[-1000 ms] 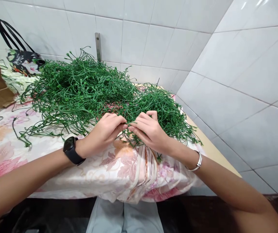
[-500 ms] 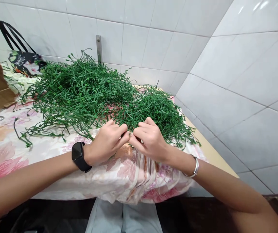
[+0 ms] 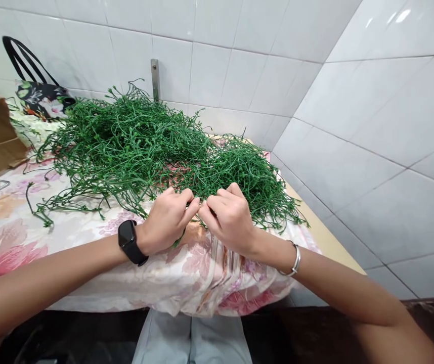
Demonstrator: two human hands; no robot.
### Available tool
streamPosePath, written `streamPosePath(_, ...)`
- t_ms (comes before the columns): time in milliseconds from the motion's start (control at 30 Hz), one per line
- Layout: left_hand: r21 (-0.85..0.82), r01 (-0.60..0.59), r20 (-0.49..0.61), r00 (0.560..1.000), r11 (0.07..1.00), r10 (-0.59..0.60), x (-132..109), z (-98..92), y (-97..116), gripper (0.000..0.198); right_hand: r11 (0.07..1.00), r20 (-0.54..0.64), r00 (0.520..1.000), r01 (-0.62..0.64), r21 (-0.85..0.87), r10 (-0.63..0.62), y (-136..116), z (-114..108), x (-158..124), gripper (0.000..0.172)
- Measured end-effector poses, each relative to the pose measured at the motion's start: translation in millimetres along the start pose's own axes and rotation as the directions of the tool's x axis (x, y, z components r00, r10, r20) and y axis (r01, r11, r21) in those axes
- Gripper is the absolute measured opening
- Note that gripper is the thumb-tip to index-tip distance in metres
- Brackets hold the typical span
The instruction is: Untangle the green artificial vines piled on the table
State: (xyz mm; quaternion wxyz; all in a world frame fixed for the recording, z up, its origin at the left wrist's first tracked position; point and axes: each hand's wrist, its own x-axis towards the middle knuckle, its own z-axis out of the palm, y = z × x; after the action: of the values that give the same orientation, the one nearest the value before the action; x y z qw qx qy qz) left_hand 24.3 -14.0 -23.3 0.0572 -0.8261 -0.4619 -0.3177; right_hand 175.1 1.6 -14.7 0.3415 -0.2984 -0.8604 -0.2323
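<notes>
One left hand [image 3: 169, 221] and one right hand [image 3: 231, 220] are showing, two heaps of green stems [image 3: 133, 144] are spreading — single stems tangling too thickly to count — one black watch [image 3: 126, 234], one silver bracelet [image 3: 296, 259], one flowered bag [image 3: 37, 97] and one metal bracket [image 3: 155, 80] are appearing

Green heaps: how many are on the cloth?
2: the larger heap at left, toward the wall, and the smaller heap, just beyond the right hand. None seems hidden, though their edges mingle.

Left hand [image 3: 169, 220], right hand [image 3: 230, 217] — green stems [image 3: 133, 141] beyond
</notes>
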Motion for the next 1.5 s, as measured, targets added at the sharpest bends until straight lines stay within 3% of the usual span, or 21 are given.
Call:
streamPosePath(133,-0.005,0.074,-0.087,0.993,0.997,-0.074,1.8,-2.0,-9.5,0.028,0.992,-0.040,0.992,-0.121,0.019,0.122,18.0,-4.4,5.9,0.041)
streamPosePath(233,-0.169,0.196,-0.116,0.969,0.966,-0.217,6.4,-8.1,-18.3,0.029,0.969,-0.071,0.968,-0.238,0.064,0.242,37.7,-11.1,11.7,0.041)
streamPosePath(400,-0.581,0.205,-0.023,0.963,0.787,-0.268,13.8,-12.1,-24.8,0.019,0.978,0.060,0.978,-0.201,0.050,0.198,51.5,-11.5,13.8,0.024)
streamPosePath(533,-0.738,0.182,0.034,0.972,0.650,-0.234,15.0,-6.1,-25.7,0.016,0.984,0.170,0.972,-0.172,0.038,0.163,53.0,-1.8,9.6,0.035)
streamPosePath(700,-0.718,0.180,0.010,0.968,0.672,-0.250,13.2,-1.7,-24.4,0.015,0.979,0.171,0.972,-0.181,0.096,0.162,49.7,-1.9,8.9,0.037)
streamPosePath(867,-0.690,0.105,0.014,0.991,0.716,-0.131,11.0,-3.1,-21.1,0.015,0.934,0.182,0.974,-0.184,0.307,0.133,37.8,-12.9,12.7,0.018)
streamPosePath(1167,-0.623,0.004,0.006,1.000,0.782,-0.001,9.8,-3.6,-19.9,0.017,0.866,0.268,0.962,-0.177,0.468,0.051,33.3,-8.4,11.4,0.012)
streamPosePath(1300,-0.525,-0.037,-0.046,0.999,0.850,0.016,9.4,-7.7,-15.8,0.020,0.891,0.165,0.984,-0.128,0.435,0.061,29.3,-8.9,9.7,0.007)
streamPosePath(1500,-0.407,-0.061,-0.098,0.995,0.912,0.023,7.7,-8.6,-11.0,0.015,0.935,0.040,0.999,-0.007,0.355,-0.007,23.1,-7.5,6.7,0.014)
